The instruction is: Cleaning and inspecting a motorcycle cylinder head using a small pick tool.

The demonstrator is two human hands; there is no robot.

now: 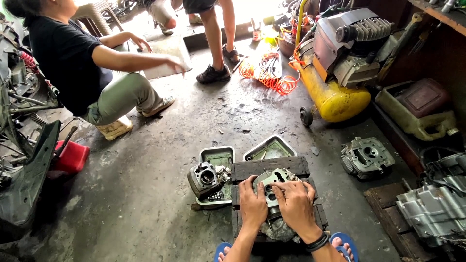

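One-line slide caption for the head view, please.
Both hands, left hand and right hand, press on a cylinder head atop a dark wooden block.

From my remote seat I find no label, sign or screen that I can make out. The nearest thing to packaging is a drab olive plastic jerrycan [416, 114] with a dark reddish-brown face, lying on its side at the right against the wall, just beside the yellow compressor tank [330, 94]. A red plastic container [73, 156] sits on the floor at the left. Small bottles or cans [256, 30] stand far back near the doorway, too small to tell apart.
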